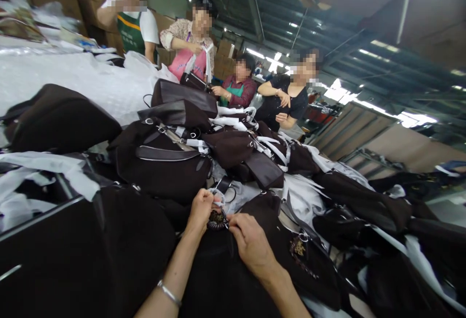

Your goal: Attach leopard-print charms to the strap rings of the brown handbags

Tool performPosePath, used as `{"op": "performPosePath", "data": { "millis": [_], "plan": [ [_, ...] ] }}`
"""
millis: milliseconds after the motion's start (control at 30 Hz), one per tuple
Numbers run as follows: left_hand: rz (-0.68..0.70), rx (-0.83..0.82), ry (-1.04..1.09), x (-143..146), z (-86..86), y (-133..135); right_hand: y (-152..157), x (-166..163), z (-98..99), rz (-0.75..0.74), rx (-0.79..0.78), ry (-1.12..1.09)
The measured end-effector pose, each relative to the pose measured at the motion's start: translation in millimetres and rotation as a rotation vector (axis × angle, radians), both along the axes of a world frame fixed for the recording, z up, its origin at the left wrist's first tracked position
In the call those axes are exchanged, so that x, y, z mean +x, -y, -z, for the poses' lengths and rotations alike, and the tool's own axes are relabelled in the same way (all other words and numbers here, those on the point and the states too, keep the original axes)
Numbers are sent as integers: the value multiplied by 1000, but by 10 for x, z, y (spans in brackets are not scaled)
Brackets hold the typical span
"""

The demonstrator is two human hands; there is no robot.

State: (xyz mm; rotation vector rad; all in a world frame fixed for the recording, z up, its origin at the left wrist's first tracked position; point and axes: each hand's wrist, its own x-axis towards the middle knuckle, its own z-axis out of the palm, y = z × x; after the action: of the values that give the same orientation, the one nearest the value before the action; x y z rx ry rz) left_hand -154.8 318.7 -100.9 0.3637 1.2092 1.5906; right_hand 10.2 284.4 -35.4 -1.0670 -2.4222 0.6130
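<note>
A worker's left hand (200, 210) and right hand (251, 244) both close in a fingertip pinch on a small round charm (217, 219), dark with gilt detail. It is held against the nearest brown bag (218, 279), seemingly to steady it. Soft, matte bags (160, 167) bound with white paper strips (233, 123) are heaped beyond. Four workers (236, 90) face the pile.

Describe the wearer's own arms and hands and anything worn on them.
The left hand and right hand are bare, no gloves. Both forearms are uncovered, with no sleeves in view. A thin silver bangle circles the left forearm near the wrist; nothing shows on the right.
</note>
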Motion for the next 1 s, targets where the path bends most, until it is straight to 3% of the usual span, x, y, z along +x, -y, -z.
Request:
{"op": "performPosePath", "data": {
  "millis": [200,500,633,833,900,1000],
  "plan": [
    [14,-13,24,-51,76,1,-19,-17,110,59,-55,-77],
    [38,19,127,-76,-55,97,51,0,25,-8,129,-38],
    [37,2,140,-80,-57,111,44,-9,44,-25,135,17],
    [56,33,150,-65,-133,198,203,75,36,180,134,-195],
    [73,55,153,-61,-168,248,276,92,34,348,20,-277],
    [77,65,150,-65,-192,297,299,71,71,532,-449,-472]
  ]
}}
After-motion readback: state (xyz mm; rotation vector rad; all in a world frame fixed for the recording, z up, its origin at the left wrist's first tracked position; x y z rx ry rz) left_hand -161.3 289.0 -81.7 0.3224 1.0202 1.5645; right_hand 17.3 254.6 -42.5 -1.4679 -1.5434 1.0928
